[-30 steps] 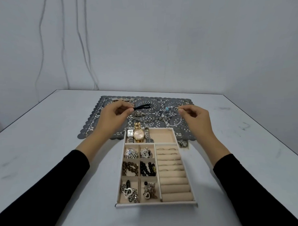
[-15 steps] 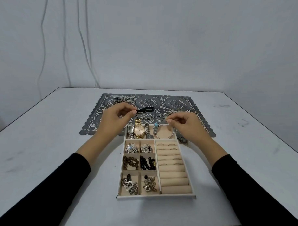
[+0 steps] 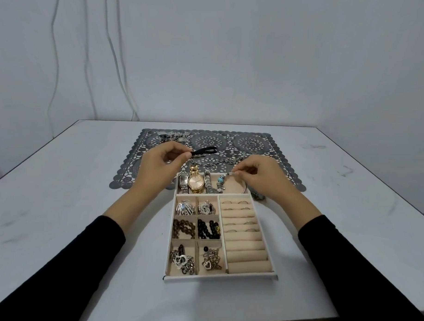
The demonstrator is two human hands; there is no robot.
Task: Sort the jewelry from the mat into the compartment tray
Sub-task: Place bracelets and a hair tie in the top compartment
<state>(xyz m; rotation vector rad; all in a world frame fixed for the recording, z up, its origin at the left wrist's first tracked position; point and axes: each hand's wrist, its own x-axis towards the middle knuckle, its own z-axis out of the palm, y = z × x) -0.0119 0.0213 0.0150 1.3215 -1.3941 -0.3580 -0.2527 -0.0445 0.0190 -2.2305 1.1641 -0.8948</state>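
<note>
Clearly we are well into the sorting. The compartment tray (image 3: pixel 220 277) on the bench (image 3: pixel 63 189) holds watches (image 3: pixel 196 182) in its far compartment, brooches, beads and chains in the six small cells on its left side, and several rings in the ring rolls (image 3: pixel 242 231), whose nearer rolls look bare. Left on the mat (image 3: pixel 273 143) we see a heavy chain (image 3: pixel 218 162), a cluster of pieces (image 3: pixel 171 136) at the far left corner and a few small rings.

Our right hand (image 3: pixel 262 175) is over the tray's far right corner, palm down, its fingers (image 3: pixel 242 175) pinched on the far rim of a charm bracelet (image 3: pixel 222 181), which sits in the far compartment just beside the watches. Whether it rests fully on the lining we cannot tell. Our left hand (image 3: pixel 158 167) hovers over the mat's near edge, fingers (image 3: pixel 185 154) pinched on one end of a black band (image 3: pixel 204 151), which sticks out level above the mat, not yet in any compartment.
</note>
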